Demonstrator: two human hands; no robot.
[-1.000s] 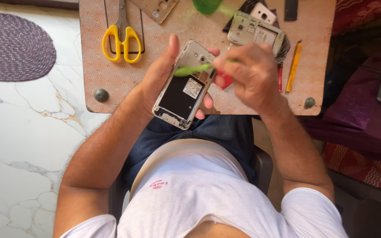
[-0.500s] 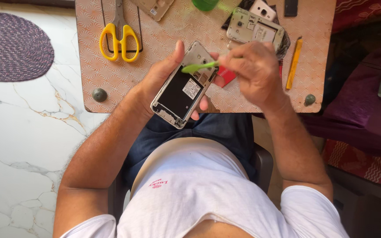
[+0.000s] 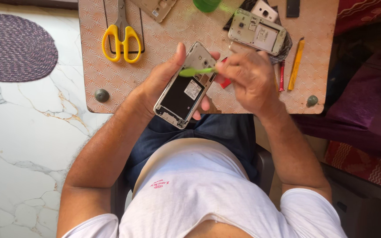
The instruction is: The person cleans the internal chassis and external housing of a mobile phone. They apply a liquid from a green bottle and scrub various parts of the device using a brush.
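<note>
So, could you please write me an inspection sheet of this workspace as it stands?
Surface: small patterned table, round knobs at its near corners.
Job's things: opened phone with its back off, green tool laid across its top.
Clutter: yellow-handled scissors, second opened phone, phone back cover, yellow tool, red tool, green object at the far edge.
Grippers: left hand cradles the opened phone; right hand has the green tool in a pinch grip.
Cables: nothing seen.
Surroundings: marble floor, purple oval rug, red and purple fabric on the right.
</note>
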